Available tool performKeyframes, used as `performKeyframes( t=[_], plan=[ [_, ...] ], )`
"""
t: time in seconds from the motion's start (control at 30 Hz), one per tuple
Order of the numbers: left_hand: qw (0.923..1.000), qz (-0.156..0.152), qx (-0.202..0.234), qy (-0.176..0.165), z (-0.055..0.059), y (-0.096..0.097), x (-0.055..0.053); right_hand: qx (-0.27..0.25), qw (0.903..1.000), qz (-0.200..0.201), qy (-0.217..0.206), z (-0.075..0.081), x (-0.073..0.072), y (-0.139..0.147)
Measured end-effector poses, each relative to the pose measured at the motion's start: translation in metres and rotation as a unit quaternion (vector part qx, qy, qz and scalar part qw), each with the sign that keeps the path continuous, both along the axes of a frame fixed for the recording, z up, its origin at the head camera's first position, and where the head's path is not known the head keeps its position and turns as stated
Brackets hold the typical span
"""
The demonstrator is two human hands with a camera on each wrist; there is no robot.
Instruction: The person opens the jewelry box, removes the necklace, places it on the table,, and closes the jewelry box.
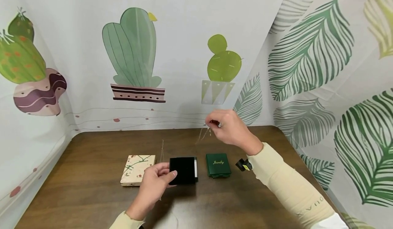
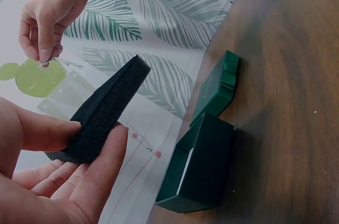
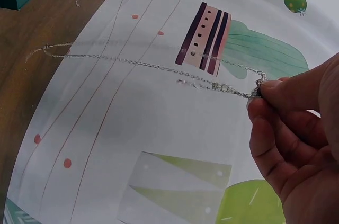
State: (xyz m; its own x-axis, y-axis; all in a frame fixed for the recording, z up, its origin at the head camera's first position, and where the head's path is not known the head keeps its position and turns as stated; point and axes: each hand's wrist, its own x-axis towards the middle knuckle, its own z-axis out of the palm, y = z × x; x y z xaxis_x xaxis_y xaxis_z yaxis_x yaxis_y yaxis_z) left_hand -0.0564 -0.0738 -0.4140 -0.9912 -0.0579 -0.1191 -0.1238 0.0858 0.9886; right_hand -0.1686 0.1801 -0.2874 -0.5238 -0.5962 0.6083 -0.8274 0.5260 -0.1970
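Note:
My left hand (image 1: 155, 183) pinches a square black foam pad (image 1: 182, 171) between thumb and fingers. In the left wrist view the foam pad (image 2: 111, 110) is tilted, its porous edge showing. Just behind it sits the dark green box base (image 2: 198, 173) with a white lining inside. Raised at the right, my right hand (image 1: 230, 126) pinches a thin silver chain necklace (image 3: 137, 63) by one end, and the rest hangs in a loop. A second fine chain (image 1: 162, 150) shows near the left fingers; whether it hangs from the pad cannot be told.
A green lid (image 1: 218, 164) lettered "Jewelry" lies right of the foam pad. A cream floral box (image 1: 138, 169) is on the left, partly behind the left hand. Everything stands on a brown wooden table (image 1: 86, 174), with a printed cactus cloth (image 1: 184, 51) behind it.

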Motion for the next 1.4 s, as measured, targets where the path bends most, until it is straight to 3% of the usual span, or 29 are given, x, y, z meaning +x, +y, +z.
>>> performKeyframes(
  t=[0.4, 0.57, 0.73, 0.87, 1.0, 1.17, 1.4],
  plan=[
    [1.0000, 0.001, 0.003, -0.003, -0.002, -0.002, -0.001, 0.013, 0.9998, -0.014, -0.011, 0.000, -0.003, 0.001],
    [0.9999, 0.008, 0.001, -0.007, -0.004, -0.003, -0.002, 0.025, 0.9986, -0.036, -0.029, -0.004, -0.019, 0.000],
    [0.9999, 0.009, 0.007, -0.006, -0.004, -0.005, -0.003, 0.015, 0.9980, -0.060, -0.013, -0.007, -0.038, -0.001],
    [0.9999, 0.010, 0.000, -0.010, -0.005, -0.006, -0.003, 0.033, 0.9969, -0.067, -0.025, -0.024, -0.041, -0.002],
    [0.9999, 0.009, -0.002, -0.014, -0.007, -0.007, -0.003, 0.063, 0.9928, -0.069, -0.075, -0.057, -0.032, -0.002],
    [0.9998, 0.005, 0.002, -0.019, -0.012, -0.005, -0.002, 0.075, 0.9861, -0.070, -0.131, -0.092, -0.009, -0.002],
    [0.9998, 0.006, 0.004, -0.017, -0.015, -0.005, -0.001, 0.078, 0.9870, -0.062, -0.127, -0.120, 0.029, -0.003]
  ],
)
